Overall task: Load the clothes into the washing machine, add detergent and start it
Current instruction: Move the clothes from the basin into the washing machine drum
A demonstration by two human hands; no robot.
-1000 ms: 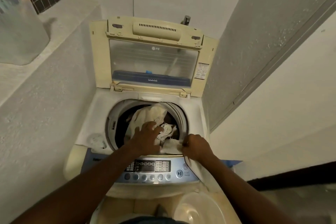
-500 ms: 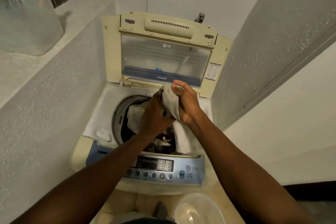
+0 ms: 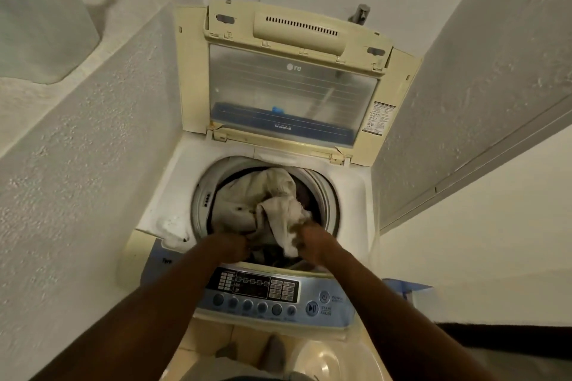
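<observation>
A top-loading washing machine stands between two walls with its lid raised. Pale clothes fill the round drum opening. My left hand is down at the drum's front edge, fingers pushed into the clothes; what it grips is hidden. My right hand is closed on a whitish cloth that drapes over the pile. The control panel with its buttons lies just below both wrists.
A textured ledge on the left carries a translucent plastic container. A pale basin sits on the floor below the machine. A blue-and-white box shows at the machine's right side. A wall hems in the right.
Both hands held the cloth raised near the lid hinge half a second ago; now they have dropped to the drum's front edge, pressing the cloth onto the pile.
</observation>
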